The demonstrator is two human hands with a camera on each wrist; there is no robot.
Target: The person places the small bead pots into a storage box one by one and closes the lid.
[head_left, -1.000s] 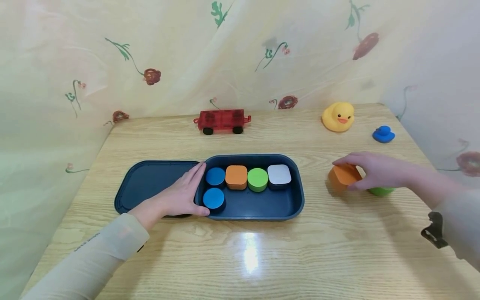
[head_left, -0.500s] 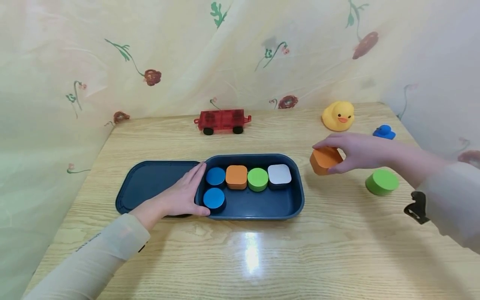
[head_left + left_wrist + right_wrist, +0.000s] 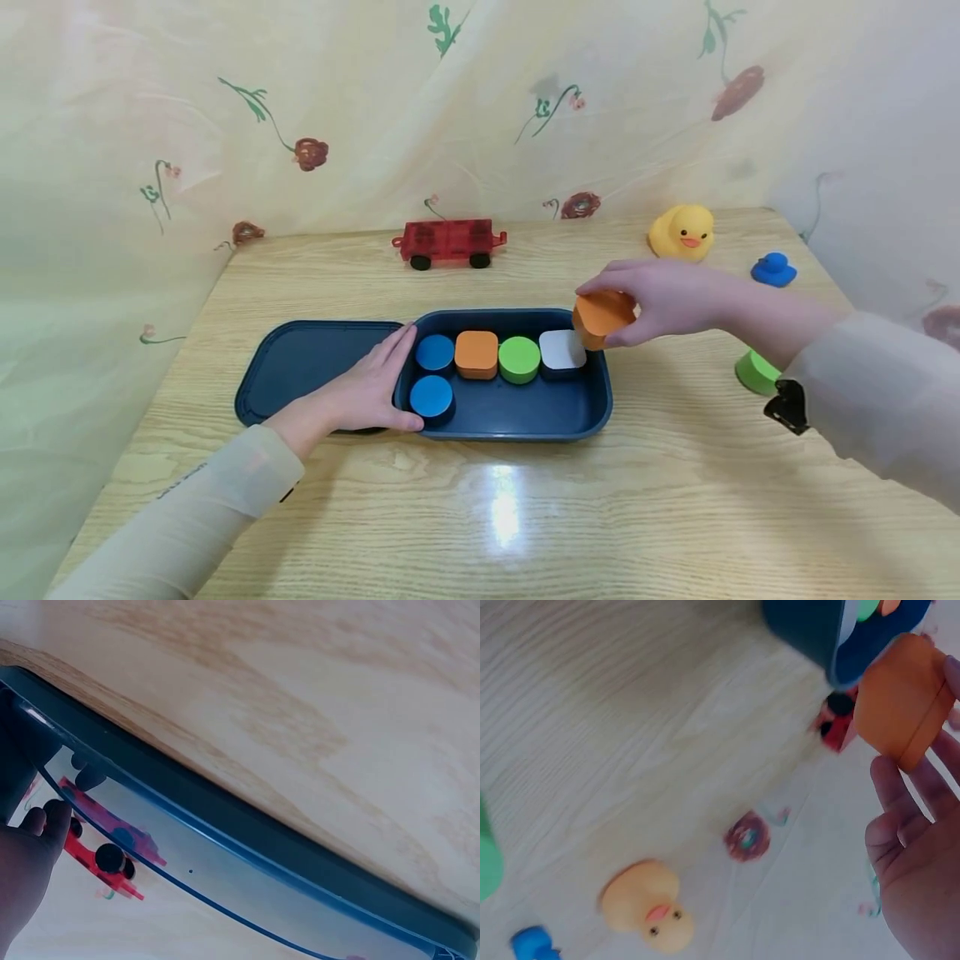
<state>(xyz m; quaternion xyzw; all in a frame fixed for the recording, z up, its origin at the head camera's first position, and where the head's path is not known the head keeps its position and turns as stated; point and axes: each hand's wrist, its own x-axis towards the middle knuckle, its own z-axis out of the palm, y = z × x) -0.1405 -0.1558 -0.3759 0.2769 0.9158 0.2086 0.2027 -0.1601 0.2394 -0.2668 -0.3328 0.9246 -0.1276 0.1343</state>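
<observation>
In the head view my left hand (image 3: 367, 387) rests on the left end of a dark blue box (image 3: 517, 435), its fingers stretched over the rim. My right hand (image 3: 667, 304) grips a small orange container (image 3: 602, 317) by its sides, over the box's right end. A seam near one edge of it shows in the right wrist view. Inside the box, a blue (image 3: 434, 354), an orange (image 3: 476, 353), a green (image 3: 518, 358) and a white container (image 3: 562, 348) form a back row. Another blue container (image 3: 432, 397) sits in front at the left.
The dark blue lid (image 3: 315, 367) lies left of the box. A green round container (image 3: 756, 372) is partly hidden under the right forearm. Behind stand a red toy wagon (image 3: 450, 242), a yellow duck (image 3: 681, 233) and a blue duck (image 3: 773, 270).
My right hand has lifted the orange container and carried it left to the box's right end, revealing the green container on the table. My left hand has stayed on the box.
</observation>
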